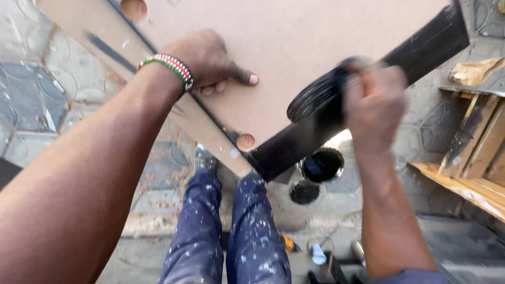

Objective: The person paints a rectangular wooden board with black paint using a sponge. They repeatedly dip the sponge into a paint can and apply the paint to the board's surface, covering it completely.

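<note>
Grip state, head view: our left hand (208, 60) is closed over the upper edge of the board (294, 37), thumb flat on its face and fingers curled behind. Our right hand (376, 100) is closed round the handle of the paintbrush (318, 94); its black bristles point left and lie against the dark painted edge (368, 94) of the board. The hand is blurred, so we cannot tell the exact finger placement.

The board is held tilted above our legs (226, 231), one corner pointing down toward them. We judge it stiff and fairly light, a flat sheet with drilled round holes (245, 141). The bare tan face is dry and gives a safe hold; the black edge looks wet and should not be touched. We judge the brush light, with soft bristles and a possibly slippery handle.

Surroundings: an open paint tin (322, 165) stands on the paved ground (31, 89) just below the board's corner, with a round lid (304, 192) beside it. A wooden frame (473, 158) lies to the right. Small items near our feet are too unclear to name. The tin sits close under the board and could be knocked.
</note>
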